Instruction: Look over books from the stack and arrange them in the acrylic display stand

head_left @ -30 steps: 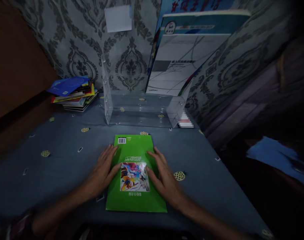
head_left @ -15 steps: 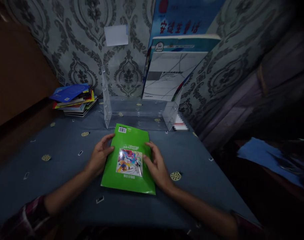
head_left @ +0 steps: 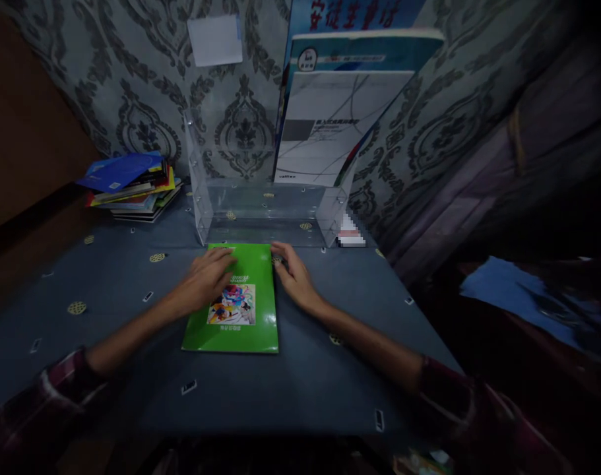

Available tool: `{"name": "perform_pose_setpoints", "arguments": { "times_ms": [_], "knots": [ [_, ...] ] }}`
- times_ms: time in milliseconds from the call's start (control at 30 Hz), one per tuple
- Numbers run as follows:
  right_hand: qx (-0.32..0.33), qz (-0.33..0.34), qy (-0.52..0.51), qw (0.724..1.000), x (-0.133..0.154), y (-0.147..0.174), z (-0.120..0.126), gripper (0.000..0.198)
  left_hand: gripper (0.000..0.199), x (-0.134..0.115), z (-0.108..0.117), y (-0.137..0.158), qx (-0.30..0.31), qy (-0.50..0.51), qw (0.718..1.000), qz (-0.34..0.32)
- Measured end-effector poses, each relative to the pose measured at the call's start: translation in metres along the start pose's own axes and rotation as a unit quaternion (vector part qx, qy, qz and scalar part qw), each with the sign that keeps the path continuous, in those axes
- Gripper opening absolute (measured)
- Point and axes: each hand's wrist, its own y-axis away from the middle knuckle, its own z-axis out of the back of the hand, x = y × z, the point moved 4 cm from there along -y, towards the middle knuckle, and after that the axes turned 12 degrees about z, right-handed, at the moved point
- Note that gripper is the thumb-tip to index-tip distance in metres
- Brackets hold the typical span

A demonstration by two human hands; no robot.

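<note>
A glossy green book [head_left: 260, 333] lies flat on the patterned blue-grey tablecloth [head_left: 324, 389]. On its cover is a colourful picture, and the printing is upside down from my side. My left hand [head_left: 210, 277] rests on the book's upper left part, fingers stretched over the cover. Along the right edge stands my right hand [head_left: 297, 280], fingers extended and apart from the thumb; whether it touches the edge I cannot tell. Just beyond the book's far edge is a clear acrylic rack [head_left: 263, 229].
A white-and-teal book [head_left: 349, 105] stands in the rack's right side, before a taller blue book [head_left: 305, 14]. At the left is a stack of books [head_left: 136, 188]. Patterned wallpaper [head_left: 245, 125] rises behind. A curtain [head_left: 473, 185] hangs right, past the table's edge.
The green book, tilted up between both hands before, now lies flat on the table. My left hand has moved onto its cover. My right hand has come off the cover to its right edge.
</note>
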Motion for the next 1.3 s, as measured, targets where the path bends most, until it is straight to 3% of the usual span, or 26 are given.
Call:
{"name": "perform_pose_setpoints", "arguments": {
  "times_ms": [133, 267, 567, 733, 933, 1133, 1200, 1300],
  "knots": [
    [0.021, 0.025, -0.012, 0.999, -0.017, -0.017, -0.003, 0.049, 0.034, -0.036, -0.018, -0.031, 0.037, 0.009, 0.987, -0.158],
    [0.035, 0.04, -0.003, 0.999, -0.026, -0.017, -0.005, 0.052, 0.035, -0.042, -0.032, -0.039, 0.044, 0.027, 0.981, -0.188],
    [0.04, 0.04, 0.002, 0.998, -0.026, -0.016, -0.006, 0.043, 0.042, -0.054, -0.032, 0.015, 0.128, 0.081, 0.958, -0.242],
    [0.038, 0.033, 0.005, 0.999, -0.024, -0.015, -0.006, 0.034, 0.046, -0.065, -0.026, 0.047, 0.143, 0.096, 0.945, -0.277],
    [0.041, 0.036, 0.001, 0.999, -0.024, -0.016, -0.007, 0.03, 0.06, -0.069, -0.021, 0.07, 0.153, 0.09, 0.939, -0.294],
    [0.05, 0.043, 0.038, 0.997, -0.021, -0.014, -0.007, 0.033, 0.059, -0.07, -0.023, 0.073, 0.141, 0.11, 0.943, -0.281],
    [0.066, 0.052, 0.08, 0.993, -0.016, -0.012, -0.006, 0.033, 0.052, -0.059, -0.021, 0.068, 0.117, 0.139, 0.948, -0.26],
    [0.105, 0.076, 0.161, 0.979, -0.004, -0.014, -0.009, 0.031, 0.04, -0.021, -0.015, 0.045, 0.04, 0.179, 0.968, -0.172]
  ]
}}
